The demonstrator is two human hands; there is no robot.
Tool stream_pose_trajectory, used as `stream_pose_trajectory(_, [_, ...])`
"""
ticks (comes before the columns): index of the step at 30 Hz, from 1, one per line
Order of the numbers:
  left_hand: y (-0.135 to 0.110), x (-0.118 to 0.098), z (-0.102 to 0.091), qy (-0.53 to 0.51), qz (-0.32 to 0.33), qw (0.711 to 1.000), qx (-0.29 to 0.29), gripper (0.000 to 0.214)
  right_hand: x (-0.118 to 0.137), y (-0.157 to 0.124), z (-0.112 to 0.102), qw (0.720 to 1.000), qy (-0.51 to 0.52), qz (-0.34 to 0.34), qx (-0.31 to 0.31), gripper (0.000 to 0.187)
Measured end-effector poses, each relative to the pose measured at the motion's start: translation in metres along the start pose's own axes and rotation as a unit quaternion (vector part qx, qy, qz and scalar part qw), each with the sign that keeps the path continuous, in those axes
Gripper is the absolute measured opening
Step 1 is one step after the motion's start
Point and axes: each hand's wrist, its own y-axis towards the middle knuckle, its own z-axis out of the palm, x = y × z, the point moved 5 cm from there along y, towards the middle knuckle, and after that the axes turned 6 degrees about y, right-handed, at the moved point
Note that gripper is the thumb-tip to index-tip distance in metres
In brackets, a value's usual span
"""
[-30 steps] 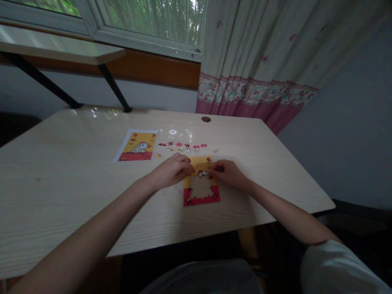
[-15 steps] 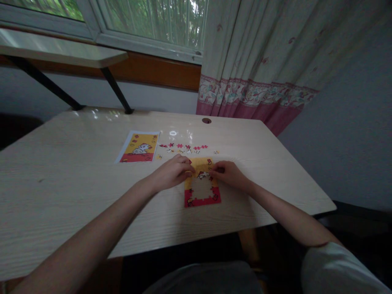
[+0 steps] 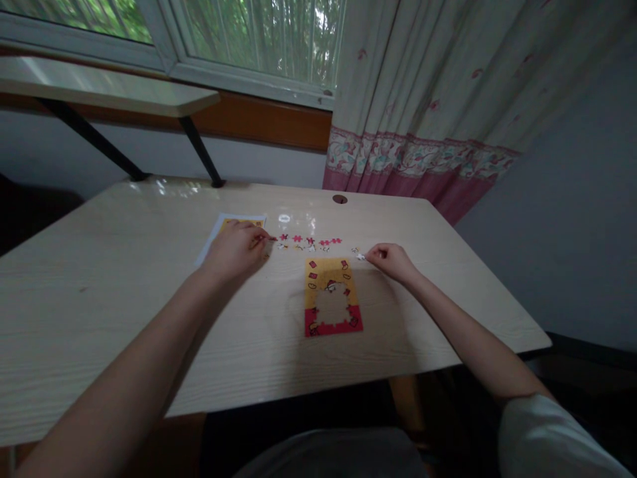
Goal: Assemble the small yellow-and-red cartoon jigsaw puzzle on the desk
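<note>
A jigsaw puzzle [image 3: 309, 302] with a yellow and red border lies on the desk, a gap in its middle. Beyond its right upper corner, my right hand [image 3: 394, 261] pinches a white puzzle piece [image 3: 361, 257] close to the tabletop. My left hand [image 3: 237, 244] is over the picture sheet [image 3: 212, 240], covering most of it. Its fingertips close on a dark red puzzle piece [image 3: 273, 239] at the left end of the loose row. Red puzzle pieces [image 3: 297, 238] form that row, with white and yellow pieces [image 3: 312, 248] just nearer to me.
The pale wooden desk [image 3: 239, 358] has a round cable hole [image 3: 340, 199] near its back edge. A raised shelf [image 3: 114, 86] on black legs stands at the back left. A curtain [image 3: 398, 153] hangs behind the desk beside the window.
Both hands have left the jigsaw. My left hand has moved left and away to the red row; my right hand has moved up and right with a white piece taken from the gap.
</note>
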Motion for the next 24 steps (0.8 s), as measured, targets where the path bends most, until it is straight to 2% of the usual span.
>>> stream_pose_trajectory(5, [-0.001,0.016,0.001,0.046,-0.006,0.999,0.011,0.028,0.000,0.001,0.002,1.000,-0.007,-0.013,-0.004,0.021])
stream_pose_trajectory(10, [-0.002,0.020,0.004,0.079,0.014,0.996,0.030,0.030,-0.005,0.002,0.003,1.000,-0.001,-0.023,-0.003,0.025])
stream_pose_trajectory(16, [0.000,0.006,0.018,0.070,0.055,0.996,0.021,0.037,-0.006,0.002,0.003,1.000,0.010,-0.029,0.000,0.025])
stream_pose_trajectory(20, [0.004,-0.008,0.026,0.071,0.069,0.995,-0.001,0.036,-0.005,0.002,0.002,0.999,0.020,-0.030,-0.003,0.026])
stream_pose_trajectory(24, [0.009,-0.011,0.028,0.073,0.081,0.994,-0.006,0.032,-0.003,0.002,0.001,0.999,0.029,-0.030,-0.015,0.026])
